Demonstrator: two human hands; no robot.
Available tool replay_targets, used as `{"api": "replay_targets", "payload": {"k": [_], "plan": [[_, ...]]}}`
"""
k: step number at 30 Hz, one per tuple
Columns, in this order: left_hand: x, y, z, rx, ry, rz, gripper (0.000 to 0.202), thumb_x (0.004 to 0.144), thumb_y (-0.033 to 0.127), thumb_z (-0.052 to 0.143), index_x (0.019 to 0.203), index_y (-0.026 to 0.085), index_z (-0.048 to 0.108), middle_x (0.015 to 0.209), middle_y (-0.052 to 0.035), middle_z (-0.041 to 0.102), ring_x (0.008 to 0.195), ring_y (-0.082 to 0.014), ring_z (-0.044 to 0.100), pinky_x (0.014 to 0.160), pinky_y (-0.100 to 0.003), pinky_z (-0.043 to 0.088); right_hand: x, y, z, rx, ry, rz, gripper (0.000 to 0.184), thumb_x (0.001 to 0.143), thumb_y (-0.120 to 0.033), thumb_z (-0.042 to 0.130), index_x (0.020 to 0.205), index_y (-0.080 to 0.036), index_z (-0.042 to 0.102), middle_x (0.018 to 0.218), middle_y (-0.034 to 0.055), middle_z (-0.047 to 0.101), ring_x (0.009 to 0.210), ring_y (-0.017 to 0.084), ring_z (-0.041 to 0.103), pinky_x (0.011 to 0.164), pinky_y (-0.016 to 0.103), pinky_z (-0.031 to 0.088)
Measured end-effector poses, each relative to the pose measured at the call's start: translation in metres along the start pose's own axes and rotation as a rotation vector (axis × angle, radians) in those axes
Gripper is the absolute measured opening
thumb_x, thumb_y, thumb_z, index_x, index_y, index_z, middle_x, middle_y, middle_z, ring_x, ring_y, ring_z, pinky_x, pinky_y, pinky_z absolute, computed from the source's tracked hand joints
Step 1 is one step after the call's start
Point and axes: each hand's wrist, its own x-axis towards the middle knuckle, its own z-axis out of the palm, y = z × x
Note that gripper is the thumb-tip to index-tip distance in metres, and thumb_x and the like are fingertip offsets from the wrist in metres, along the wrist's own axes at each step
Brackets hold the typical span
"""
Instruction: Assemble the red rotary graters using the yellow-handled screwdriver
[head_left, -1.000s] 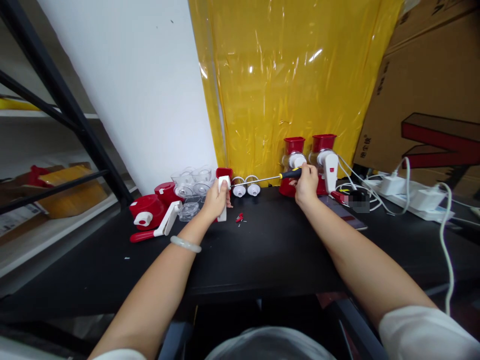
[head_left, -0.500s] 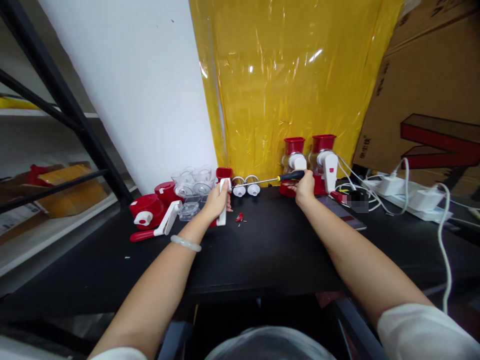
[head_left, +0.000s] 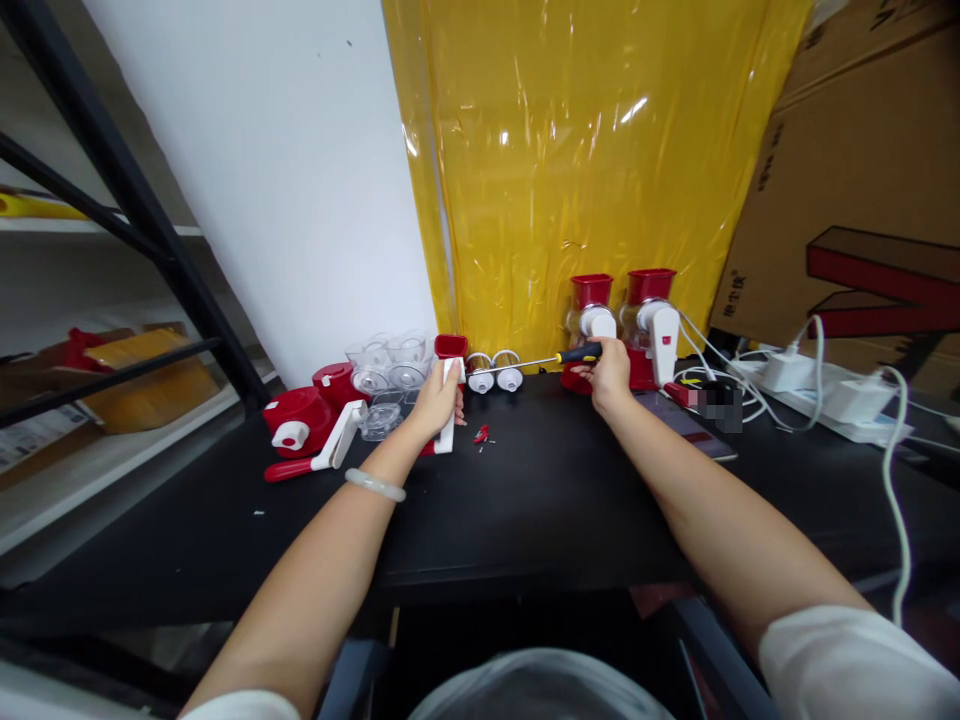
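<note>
My left hand is closed around a white crank handle, whose lower end lies near a red part partly hidden by the wrist. In my right hand is a screwdriver with a black and yellow grip, held level. Its long shaft points left and the tip meets the upper part of the white crank, though exact contact is too small to make out. Behind the left hand stands a red hopper. Two drum graters sit just beyond the shaft. Small red pieces lie on the table between the hands.
At left are red grinder bodies, another crank and clear plastic parts. Two red-and-white rotary graters stand behind the right hand. White cables and a power strip occupy the black table's right side.
My right hand's fingers have shifted slightly around the screwdriver grip. The left hand stays on the crank. The whole view has moved a little.
</note>
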Motion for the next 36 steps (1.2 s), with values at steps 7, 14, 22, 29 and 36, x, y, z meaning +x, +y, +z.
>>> {"api": "replay_targets", "payload": {"k": [7, 14, 22, 29, 36], "plan": [[-0.0018, 0.0051, 0.0016, 0.03, 0.006, -0.042, 0.044, 0.09, 0.066, 0.048, 0.099, 0.023, 0.048, 0.048, 0.0063, 0.051, 0.032, -0.0158, 0.052, 0.033, -0.026, 0.045, 0.0047, 0.0052, -0.002, -0.033, 0.008, -0.113, 0.02, 0.083, -0.039, 0.058, 0.08, -0.021, 0.05, 0.053, -0.0102, 0.054, 0.031, 0.007, 0.047, 0.027, 0.016, 0.033], [-0.0044, 0.009, 0.0015, 0.09, 0.003, -0.093, 0.037, 0.096, 0.057, 0.043, 0.108, 0.023, 0.048, 0.053, 0.0067, 0.051, 0.036, -0.0129, 0.052, 0.035, -0.022, 0.046, 0.0037, 0.0031, -0.0031, -0.114, 0.021, -0.126, 0.024, 0.087, -0.042, 0.057, 0.077, -0.022, 0.046, 0.048, -0.0103, 0.049, 0.031, 0.008, 0.047, 0.027, 0.017, 0.031], [-0.0062, 0.01, 0.0015, 0.129, 0.007, -0.127, 0.033, 0.098, 0.053, 0.042, 0.109, 0.022, 0.048, 0.054, 0.0064, 0.05, 0.037, -0.0119, 0.052, 0.037, -0.022, 0.047, 0.0019, -0.0003, -0.0022, -0.077, -0.023, -0.02, 0.025, 0.088, -0.02, 0.031, 0.085, -0.02, 0.055, 0.057, -0.0055, 0.057, 0.035, 0.01, 0.054, 0.035, 0.02, 0.038], [-0.004, 0.0067, 0.0012, 0.105, 0.016, -0.155, 0.035, 0.098, 0.056, 0.041, 0.108, 0.023, 0.048, 0.054, 0.0063, 0.05, 0.037, -0.0122, 0.051, 0.038, -0.022, 0.047, 0.0005, -0.001, 0.0003, -0.083, -0.044, -0.032, 0.017, 0.082, -0.024, 0.04, 0.088, -0.02, 0.056, 0.058, -0.0057, 0.057, 0.037, 0.011, 0.056, 0.036, 0.021, 0.037], [-0.0035, 0.0061, 0.0014, 0.084, 0.027, -0.157, 0.04, 0.096, 0.06, 0.041, 0.105, 0.022, 0.047, 0.053, 0.0069, 0.049, 0.036, -0.0114, 0.051, 0.039, -0.022, 0.047, 0.0026, 0.0046, -0.0028, -0.103, -0.055, -0.097, 0.013, 0.083, -0.034, 0.055, 0.087, -0.022, 0.052, 0.054, -0.0095, 0.052, 0.032, 0.008, 0.046, 0.032, 0.018, 0.032]]}}
